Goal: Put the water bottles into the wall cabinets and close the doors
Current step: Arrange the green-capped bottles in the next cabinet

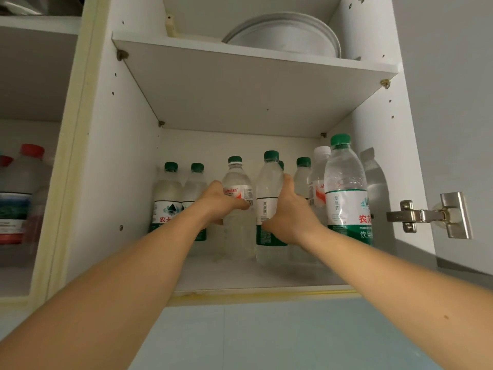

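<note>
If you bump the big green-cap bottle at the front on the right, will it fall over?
Maybe. The big green-cap bottle is tall and narrow, so a knock near its cap could tip it. It looks full of water, so it is probably heavy and would resist a light nudge. Neighbouring bottles stand close on its left and might catch it.

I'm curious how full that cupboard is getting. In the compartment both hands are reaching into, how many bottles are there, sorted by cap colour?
Green-capped bottles: 7 (one nearly hidden at the back)
White-capped bottle: 1
Total: 8
</note>
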`<control>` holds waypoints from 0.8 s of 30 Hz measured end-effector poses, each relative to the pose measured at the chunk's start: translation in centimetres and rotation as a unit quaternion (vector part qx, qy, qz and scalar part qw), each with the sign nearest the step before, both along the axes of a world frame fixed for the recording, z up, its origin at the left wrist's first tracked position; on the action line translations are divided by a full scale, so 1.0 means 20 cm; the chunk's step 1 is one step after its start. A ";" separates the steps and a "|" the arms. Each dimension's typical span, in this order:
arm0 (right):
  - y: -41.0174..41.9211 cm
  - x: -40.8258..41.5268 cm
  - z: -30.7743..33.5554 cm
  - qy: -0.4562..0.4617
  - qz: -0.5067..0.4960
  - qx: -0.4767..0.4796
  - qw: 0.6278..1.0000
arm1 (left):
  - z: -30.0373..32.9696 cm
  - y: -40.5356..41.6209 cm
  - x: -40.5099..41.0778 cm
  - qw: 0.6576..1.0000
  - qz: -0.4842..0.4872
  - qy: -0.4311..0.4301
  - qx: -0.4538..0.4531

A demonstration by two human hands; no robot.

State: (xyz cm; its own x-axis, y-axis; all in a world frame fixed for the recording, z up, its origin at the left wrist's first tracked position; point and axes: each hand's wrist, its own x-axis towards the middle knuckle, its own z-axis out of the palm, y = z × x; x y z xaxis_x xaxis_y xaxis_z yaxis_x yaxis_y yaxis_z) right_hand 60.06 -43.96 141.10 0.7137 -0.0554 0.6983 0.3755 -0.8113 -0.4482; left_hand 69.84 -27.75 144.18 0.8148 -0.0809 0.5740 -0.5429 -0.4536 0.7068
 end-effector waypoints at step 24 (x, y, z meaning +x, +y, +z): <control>0.14 0.20 0.10 0.083 0.006 -0.039 0.996 | -0.04 0.08 -0.03 0.985 0.137 -0.083 0.071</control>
State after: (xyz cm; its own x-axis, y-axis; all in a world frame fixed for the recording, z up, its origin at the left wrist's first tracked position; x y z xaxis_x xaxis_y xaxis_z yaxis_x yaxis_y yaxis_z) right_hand 64.01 -41.18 143.06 0.8194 0.0039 0.5732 0.3120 -0.8419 -0.4402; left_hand 69.28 -26.21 143.39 0.7136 0.0395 0.6994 -0.4890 -0.6869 0.5377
